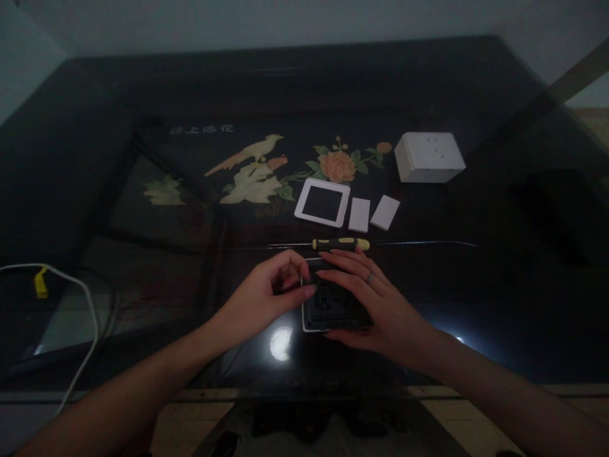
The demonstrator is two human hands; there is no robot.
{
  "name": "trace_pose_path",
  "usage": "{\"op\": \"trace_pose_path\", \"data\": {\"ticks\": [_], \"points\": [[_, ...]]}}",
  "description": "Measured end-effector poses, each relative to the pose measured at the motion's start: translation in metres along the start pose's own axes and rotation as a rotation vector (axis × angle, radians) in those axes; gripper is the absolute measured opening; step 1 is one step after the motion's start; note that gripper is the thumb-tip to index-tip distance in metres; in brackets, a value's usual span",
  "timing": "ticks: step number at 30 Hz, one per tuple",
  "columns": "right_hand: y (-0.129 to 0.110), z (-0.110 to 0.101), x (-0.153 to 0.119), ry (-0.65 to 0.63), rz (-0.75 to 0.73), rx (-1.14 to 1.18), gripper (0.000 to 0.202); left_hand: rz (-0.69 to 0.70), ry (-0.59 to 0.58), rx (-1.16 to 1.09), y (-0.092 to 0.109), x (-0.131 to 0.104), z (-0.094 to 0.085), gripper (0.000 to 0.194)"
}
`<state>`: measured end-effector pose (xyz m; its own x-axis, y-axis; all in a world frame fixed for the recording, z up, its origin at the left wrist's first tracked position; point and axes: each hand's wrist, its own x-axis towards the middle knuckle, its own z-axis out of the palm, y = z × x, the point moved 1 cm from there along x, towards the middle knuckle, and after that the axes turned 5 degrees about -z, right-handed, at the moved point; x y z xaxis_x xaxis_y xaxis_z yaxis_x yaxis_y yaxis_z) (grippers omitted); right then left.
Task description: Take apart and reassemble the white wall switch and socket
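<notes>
A wall switch (311, 317) lies back side up on the dark table, its black back framed by a thin white rim. My right hand (373, 298), with a ring on one finger, wraps over its right part, fingers across the top and thumb along the lower edge. At the left edge, my left hand (280, 285) is closed, thumb and forefinger pinching the switch's upper left side. Whether a tiny part sits between those fingertips is hidden. Just beyond the hands lies a screwdriver (340, 244) with a yellow and black handle.
Farther back are a white square frame (323, 220), a white rectangular piece (359, 216) and a similar tilted piece (385, 212). A white socket box (431, 158) stands at the back right. On the left runs a white cable (90, 304) with a yellow tag (41, 284).
</notes>
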<state>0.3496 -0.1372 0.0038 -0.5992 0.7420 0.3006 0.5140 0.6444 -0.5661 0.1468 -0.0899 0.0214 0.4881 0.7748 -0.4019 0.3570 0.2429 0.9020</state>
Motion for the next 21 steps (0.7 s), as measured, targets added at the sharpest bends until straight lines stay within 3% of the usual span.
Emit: {"op": "trace_pose_path", "data": {"ticks": [5,12,16,21], "points": [[0.0,0.0,0.0,0.004,0.002,0.005,0.064,0.022,0.05,0.066,-0.001,0.001,0.001,0.011],[0.001,0.0,0.0,0.002,-0.016,-0.012,0.065,0.03,0.034,0.076,-0.002,0.001,0.001,0.012],[0.002,0.001,-0.001,0.012,0.003,-0.01,0.064,0.119,0.04,0.218,-0.001,-0.001,-0.003,0.009],[0.0,-0.006,-0.003,0.017,0.003,-0.051,0.077,0.217,0.01,0.392,0.006,-0.002,-0.014,0.009]]}}
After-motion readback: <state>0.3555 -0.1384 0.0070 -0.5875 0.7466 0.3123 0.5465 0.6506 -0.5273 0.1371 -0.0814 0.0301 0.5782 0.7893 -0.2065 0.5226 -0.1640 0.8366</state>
